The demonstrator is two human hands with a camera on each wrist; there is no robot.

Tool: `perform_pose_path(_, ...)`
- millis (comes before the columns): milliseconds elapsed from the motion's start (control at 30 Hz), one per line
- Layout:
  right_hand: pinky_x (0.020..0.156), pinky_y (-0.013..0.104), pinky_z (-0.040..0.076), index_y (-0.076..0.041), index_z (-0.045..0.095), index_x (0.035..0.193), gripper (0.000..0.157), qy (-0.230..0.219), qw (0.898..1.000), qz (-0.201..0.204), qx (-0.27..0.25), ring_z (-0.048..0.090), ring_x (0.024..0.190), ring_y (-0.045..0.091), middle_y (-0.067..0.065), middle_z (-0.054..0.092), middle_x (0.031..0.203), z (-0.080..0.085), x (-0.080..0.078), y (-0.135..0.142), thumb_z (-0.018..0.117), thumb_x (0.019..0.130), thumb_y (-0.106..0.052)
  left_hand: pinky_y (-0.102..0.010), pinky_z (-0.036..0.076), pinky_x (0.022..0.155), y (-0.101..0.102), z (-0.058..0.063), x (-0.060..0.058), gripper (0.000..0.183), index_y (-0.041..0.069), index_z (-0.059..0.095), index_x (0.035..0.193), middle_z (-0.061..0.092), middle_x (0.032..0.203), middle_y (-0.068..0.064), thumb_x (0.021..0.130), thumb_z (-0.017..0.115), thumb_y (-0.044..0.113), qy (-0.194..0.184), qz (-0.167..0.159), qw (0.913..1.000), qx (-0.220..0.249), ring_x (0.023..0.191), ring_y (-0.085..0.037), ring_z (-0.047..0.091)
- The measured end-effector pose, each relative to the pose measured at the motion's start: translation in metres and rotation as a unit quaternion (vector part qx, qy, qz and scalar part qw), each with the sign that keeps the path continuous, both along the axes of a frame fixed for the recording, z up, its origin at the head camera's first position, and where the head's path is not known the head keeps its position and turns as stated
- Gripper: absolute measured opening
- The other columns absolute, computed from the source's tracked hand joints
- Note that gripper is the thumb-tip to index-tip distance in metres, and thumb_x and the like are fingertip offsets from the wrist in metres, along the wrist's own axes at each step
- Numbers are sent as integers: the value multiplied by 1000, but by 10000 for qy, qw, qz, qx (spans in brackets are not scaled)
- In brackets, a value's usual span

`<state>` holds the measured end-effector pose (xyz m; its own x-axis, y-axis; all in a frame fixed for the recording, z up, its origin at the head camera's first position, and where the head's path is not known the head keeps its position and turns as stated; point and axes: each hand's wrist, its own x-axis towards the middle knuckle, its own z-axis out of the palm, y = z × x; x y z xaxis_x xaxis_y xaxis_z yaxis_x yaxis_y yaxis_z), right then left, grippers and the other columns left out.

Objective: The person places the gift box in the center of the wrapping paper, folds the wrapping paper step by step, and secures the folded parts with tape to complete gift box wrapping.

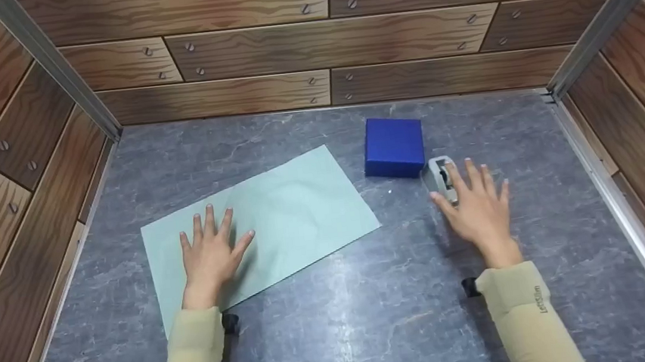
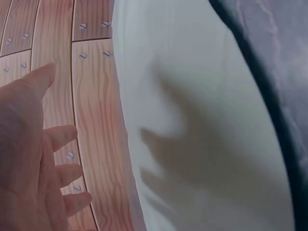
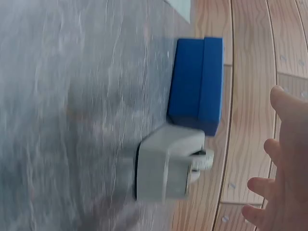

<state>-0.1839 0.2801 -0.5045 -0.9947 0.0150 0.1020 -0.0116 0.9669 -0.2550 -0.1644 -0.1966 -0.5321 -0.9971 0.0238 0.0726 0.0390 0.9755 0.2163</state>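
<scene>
A pale green sheet of paper (image 1: 295,208) lies at a slant on the table. Above its left part hovers my left hand (image 1: 209,256), fingers spread, casting a shadow on the sheet; the left wrist view shows a gap between hand (image 2: 29,159) and paper (image 2: 159,43). My right hand (image 1: 481,212) is spread above the table, nearest to a grey-white tape dispenser (image 1: 441,177) that its fingers partly cover in the head view. In the right wrist view the dispenser (image 3: 166,163) stands apart from the hand (image 3: 288,163). Behind it sits a blue box (image 1: 394,144).
The grey marbled tabletop (image 1: 339,335) is bounded by wood-patterned panels (image 1: 308,44) at the back and both sides. Metal rails (image 1: 632,220) run along the corners and the right edge. A dark piece (image 1: 470,287) shows under the right wrist, another (image 1: 230,324) under the left.
</scene>
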Motion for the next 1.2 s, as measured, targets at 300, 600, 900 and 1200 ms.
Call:
perform_pose_path(300, 98, 64, -1, -30, 21, 145, 70, 130, 9994, 308, -46, 12, 133, 40, 12, 16, 149, -11, -3, -30, 37, 86, -65, -65, 11, 97, 2, -3, 12, 76, 21, 34, 142, 18, 147, -17, 83, 35, 69, -62, -8, 9999, 98, 132, -41, 14)
perform_pose_path(600, 99, 61, 16, -18, 21, 146, 78, -21, 9977, 671, -138, 22, 130, 38, 14, 23, 146, -23, -5, -60, 42, 85, -63, -66, 14, 96, 11, -10, 19, 77, 18, 36, 141, 22, 145, -20, 82, 41, 67, -621, -122, 9979, 158, 131, -42, 17)
perform_pose_path(900, 98, 58, 24, -3, 28, 141, 79, -789, 9940, 734, -213, 29, 125, 41, 20, 33, 138, -32, -14, -86, 56, 84, -51, -67, 22, 92, 18, -17, 21, 75, 16, 40, 139, 29, 142, -19, 79, 58, 57, -678, -245, 9972, 173, 128, -42, 25)
perform_pose_path(1200, 84, 58, 38, -1, 44, 130, 75, -1115, 9921, 378, -436, 44, 112, 40, 21, 44, 128, -36, -21, -111, 63, 78, -51, -65, 32, 86, 17, -22, 20, 77, 16, 41, 138, 38, 135, -20, 74, 66, 53, -596, -240, 9978, 187, 122, -40, 34)
